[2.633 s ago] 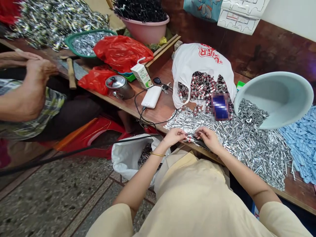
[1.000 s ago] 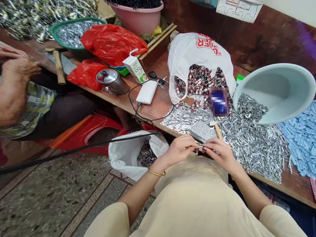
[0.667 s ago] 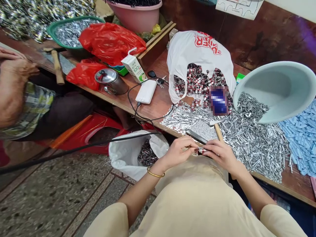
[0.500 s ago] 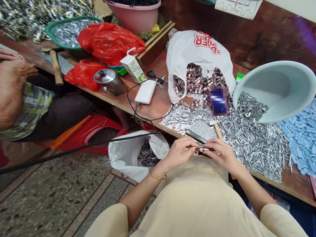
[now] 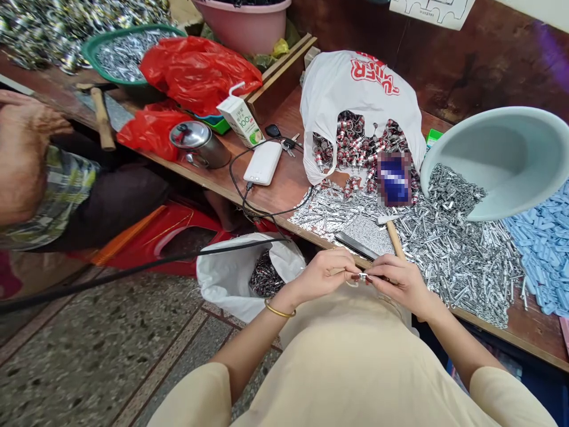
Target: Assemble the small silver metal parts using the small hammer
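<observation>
Close to my body, at the table's front edge, a small red-and-silver metal piece is pinched between both hands. My left hand grips its left end with fingers and thumb together. On the other end, my right hand closes its thumb and forefinger. The exact kind of piece is too small to make out. Just beyond my fingers lie a dark flat metal bar and a speckled grey slab. A small hammer with a wooden handle rests beside the slab, above my right hand.
A white plastic bag spills similar red-and-silver pieces. Loose metal strips surround a tipped grey basin, with blue pieces farther right. A white sack stands below the edge. Another person's arm is at left; a cable crosses midway.
Both hands stay together at the table edge. The held piece has turned slightly between my fingers, and my right hand has shifted a little downward. The view has moved slightly.
</observation>
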{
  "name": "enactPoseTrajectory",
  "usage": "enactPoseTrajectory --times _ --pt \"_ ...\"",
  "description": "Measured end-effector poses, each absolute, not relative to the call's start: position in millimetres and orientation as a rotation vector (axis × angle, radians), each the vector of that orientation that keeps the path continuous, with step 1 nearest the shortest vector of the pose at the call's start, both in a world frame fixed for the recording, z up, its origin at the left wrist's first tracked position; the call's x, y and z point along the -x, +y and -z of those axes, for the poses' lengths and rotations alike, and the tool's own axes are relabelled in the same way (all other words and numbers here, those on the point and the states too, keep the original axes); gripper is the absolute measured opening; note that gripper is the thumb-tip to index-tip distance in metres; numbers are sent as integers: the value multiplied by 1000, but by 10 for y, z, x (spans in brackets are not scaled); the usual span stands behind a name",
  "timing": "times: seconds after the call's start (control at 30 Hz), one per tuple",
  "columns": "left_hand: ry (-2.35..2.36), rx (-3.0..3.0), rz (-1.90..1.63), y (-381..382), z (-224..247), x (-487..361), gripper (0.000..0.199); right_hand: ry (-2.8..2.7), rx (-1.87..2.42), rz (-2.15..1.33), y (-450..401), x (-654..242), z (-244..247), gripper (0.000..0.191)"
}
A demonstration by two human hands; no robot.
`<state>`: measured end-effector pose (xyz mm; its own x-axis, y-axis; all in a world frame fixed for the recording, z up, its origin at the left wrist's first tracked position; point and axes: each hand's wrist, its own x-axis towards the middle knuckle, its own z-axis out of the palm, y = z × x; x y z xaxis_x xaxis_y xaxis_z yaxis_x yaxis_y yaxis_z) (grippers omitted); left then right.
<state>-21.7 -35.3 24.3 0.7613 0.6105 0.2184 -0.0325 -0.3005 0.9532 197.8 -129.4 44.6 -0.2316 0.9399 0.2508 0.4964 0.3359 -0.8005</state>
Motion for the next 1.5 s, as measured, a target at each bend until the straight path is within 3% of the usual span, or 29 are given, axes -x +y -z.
enactPoseTrajectory --times 0.23,0.33,0.53,0.7,0.8,1.0,1.07,1.27,1.5 --pt "796 -1237 -819 -686 81 24 24 -1461 1414 -942 -1248 -1833 -83 17" --pt "908 -1221 -765 -656 221 65 27 -1593 1445 -987 -1084 -1954 21 22" --pt "1021 -1220 -768 -308 388 239 32 -2067 1930 -177 -534 -2428 -59 25" --pt "1036 -1215 -786 -13 493 292 34 -2321 1936 -48 -353 -2432 23 31" --pt "1029 -1189 -731 139 549 297 33 -2154 1880 -166 -421 -2367 60 26" --pt "978 -1240 -571 359 516 275 25 -1571 1560 -950 -494 -2124 56 21" --pt "959 -1229 -540 405 488 262 23 -1525 1492 -1064 -412 -2015 63 24" --pt "973 -1247 -474 484 496 241 11 -1683 1536 -1129 -62 -1744 92 21" --pt "958 -1263 -485 515 563 243 7 -1846 1625 -930 10 -1628 178 9"
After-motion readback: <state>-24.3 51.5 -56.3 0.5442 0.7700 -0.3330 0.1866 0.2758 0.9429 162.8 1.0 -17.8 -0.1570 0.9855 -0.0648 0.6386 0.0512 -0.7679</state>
